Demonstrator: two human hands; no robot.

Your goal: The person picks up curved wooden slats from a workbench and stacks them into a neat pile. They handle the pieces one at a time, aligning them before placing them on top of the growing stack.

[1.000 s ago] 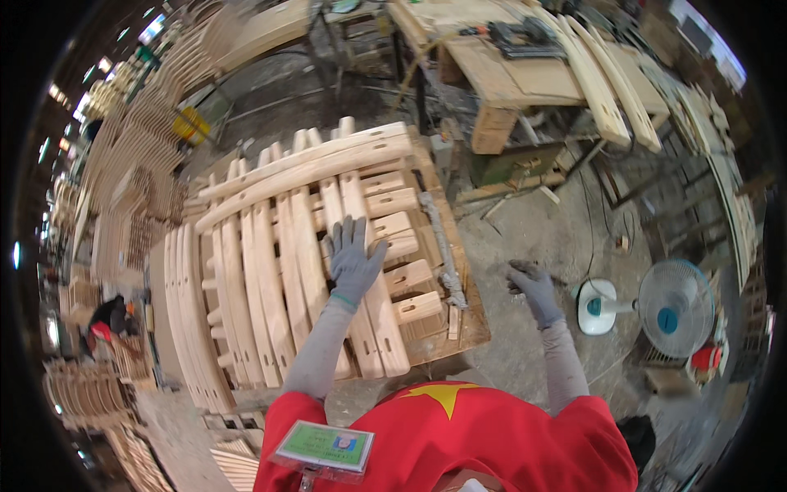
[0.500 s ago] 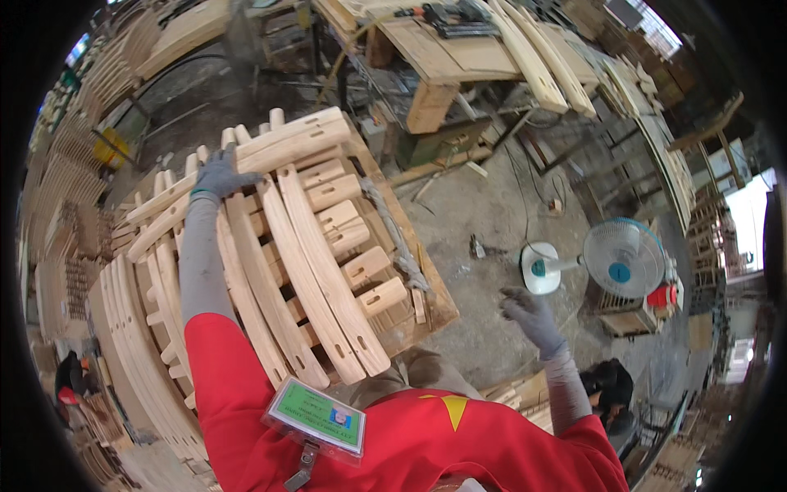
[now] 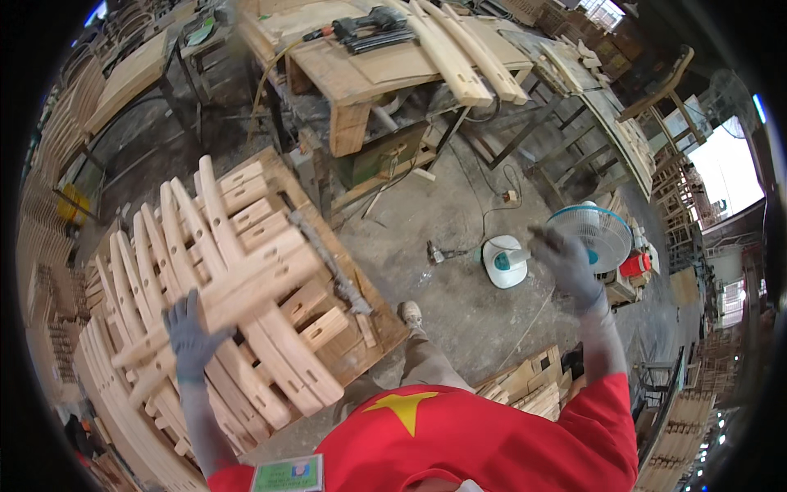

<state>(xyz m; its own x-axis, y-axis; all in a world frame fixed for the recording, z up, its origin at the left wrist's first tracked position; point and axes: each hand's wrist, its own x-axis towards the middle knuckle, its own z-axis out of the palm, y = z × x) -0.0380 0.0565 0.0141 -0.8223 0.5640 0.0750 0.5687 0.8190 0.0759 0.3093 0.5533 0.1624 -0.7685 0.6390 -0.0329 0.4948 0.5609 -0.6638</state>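
My left hand [image 3: 195, 334], in a grey glove, lies spread on pale, curved wooden slats [image 3: 266, 283] placed crosswise over a stack. Its fingers reach across their near side and the thumb points right. Beneath are more curved wooden pieces [image 3: 295, 361] with slots near their ends, laid side by side. Others with rounded ends [image 3: 215, 205] stick out at the far side. My right hand [image 3: 571, 266], also gloved in grey, is raised off to the right in front of the fan. Its fingers are slightly blurred and apart, with nothing visible in them.
A wooden board [image 3: 381, 332] lies under the stack, with a grey strip [image 3: 328, 258] along it. A white floor fan [image 3: 506, 262] stands right, its cord on the concrete floor. Ahead, a workbench [image 3: 361, 74] bears a black nail gun [image 3: 373, 31] and long wooden pieces [image 3: 447, 61].
The crosswise slats and my left hand have come nearer to me, uncovering the rounded ends at the far side. My right hand has risen toward the fan. The view has shifted right.
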